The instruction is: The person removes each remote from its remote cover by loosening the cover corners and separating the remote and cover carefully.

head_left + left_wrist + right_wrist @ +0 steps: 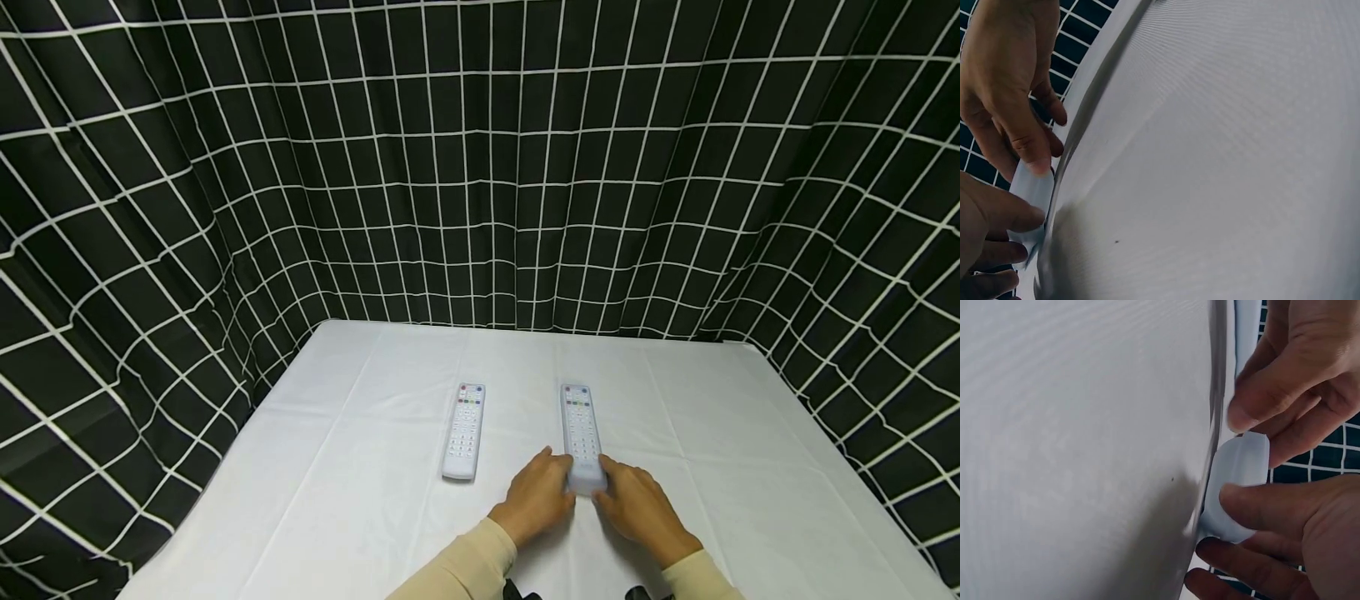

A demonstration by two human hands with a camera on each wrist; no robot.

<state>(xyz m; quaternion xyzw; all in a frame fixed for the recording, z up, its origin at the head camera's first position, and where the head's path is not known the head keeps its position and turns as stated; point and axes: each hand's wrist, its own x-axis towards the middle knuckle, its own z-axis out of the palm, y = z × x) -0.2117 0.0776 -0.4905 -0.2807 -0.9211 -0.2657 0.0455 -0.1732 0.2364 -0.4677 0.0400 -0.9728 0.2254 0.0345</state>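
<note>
Both hands are at the near end of a remote control (581,421) lying on the white table. It looks bluish and frosted, as if in a translucent cover, with rows of buttons facing up. My left hand (536,496) grips its left edge, thumb at the near corner. On the right edge, my right hand (637,504) holds the same end; in the right wrist view its thumb (1254,503) lies against the pale end of the remote (1235,469), other fingers below. A second, whiter remote control (464,432) lies to the left, apart from both hands.
The white cloth on the table (360,475) has faint creases. A black curtain with a white grid (495,167) hangs behind the table and along both sides. Beige sleeves (465,567) cover the forearms at the near edge.
</note>
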